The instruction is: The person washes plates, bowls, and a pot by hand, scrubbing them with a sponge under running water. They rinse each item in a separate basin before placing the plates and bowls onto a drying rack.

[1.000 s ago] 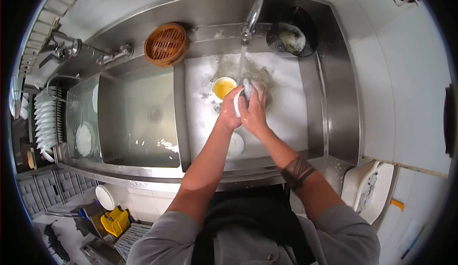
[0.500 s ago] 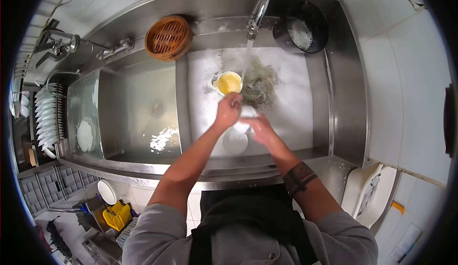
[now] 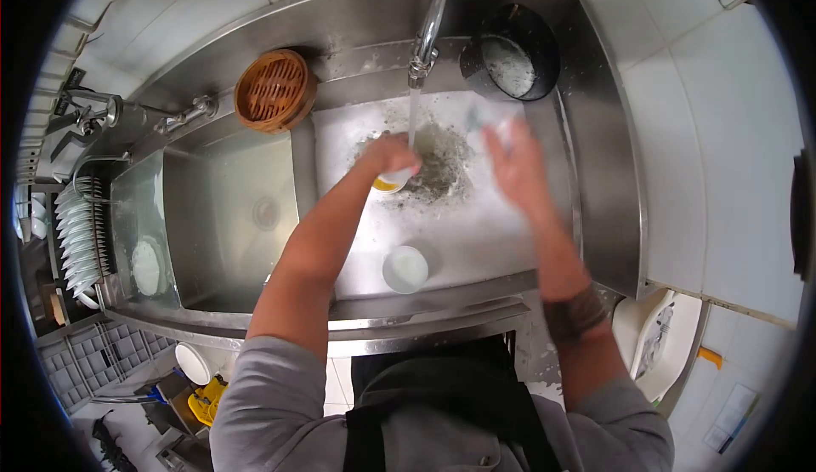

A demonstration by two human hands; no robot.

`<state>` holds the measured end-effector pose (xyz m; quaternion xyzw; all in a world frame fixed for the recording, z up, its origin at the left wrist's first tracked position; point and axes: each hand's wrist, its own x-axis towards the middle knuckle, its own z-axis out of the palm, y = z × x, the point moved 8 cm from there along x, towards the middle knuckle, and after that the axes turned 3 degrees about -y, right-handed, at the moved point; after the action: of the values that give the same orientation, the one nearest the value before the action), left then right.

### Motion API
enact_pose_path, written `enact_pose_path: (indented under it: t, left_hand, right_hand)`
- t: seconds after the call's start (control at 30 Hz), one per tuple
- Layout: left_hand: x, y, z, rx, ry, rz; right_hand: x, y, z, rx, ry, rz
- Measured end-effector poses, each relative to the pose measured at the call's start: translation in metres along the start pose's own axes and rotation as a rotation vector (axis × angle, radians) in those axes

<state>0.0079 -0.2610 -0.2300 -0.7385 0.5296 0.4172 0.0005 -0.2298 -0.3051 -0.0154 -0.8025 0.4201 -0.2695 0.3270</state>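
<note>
My left hand (image 3: 393, 156) is closed on a small white dish (image 3: 397, 175) beside the running water. Just below it, partly hidden, sits a white cup with yellow inside (image 3: 386, 186). My right hand (image 3: 518, 162) is smeared by motion over the right side of the sink basin (image 3: 484, 234); a pale, blurred pad-like thing (image 3: 486, 117) shows at its fingertips. A white bowl (image 3: 405, 270) rests on the basin floor nearer to me. Dark food bits (image 3: 442, 166) lie under the faucet stream.
The faucet (image 3: 425, 47) hangs over the basin. Behind my right hand stands a black pan (image 3: 540, 68) with suds inside. A bamboo steamer (image 3: 274, 93) sits at the back left. Left of the divider is a water-filled basin (image 3: 229, 251), with a rack of plates (image 3: 81, 234) farther left.
My hands have come apart. The left moved under the stream with the white dish; the right swung away to the right toward the black pan. The view has shifted slightly.
</note>
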Motion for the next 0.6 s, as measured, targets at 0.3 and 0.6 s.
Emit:
enact_pose_path:
  t: [0.3, 0.6]
  left_hand:
    - [-0.063, 0.116, 0.0, -2.149, -0.427, 0.356]
    - [-0.028, 0.105, 0.045, -2.414, -0.142, 0.406]
  right_hand:
    - [0.204, 0.132, 0.044, -0.619, -0.6, 0.26]
    - [-0.011, -0.056, 0.053, -0.293, 0.036, -0.456]
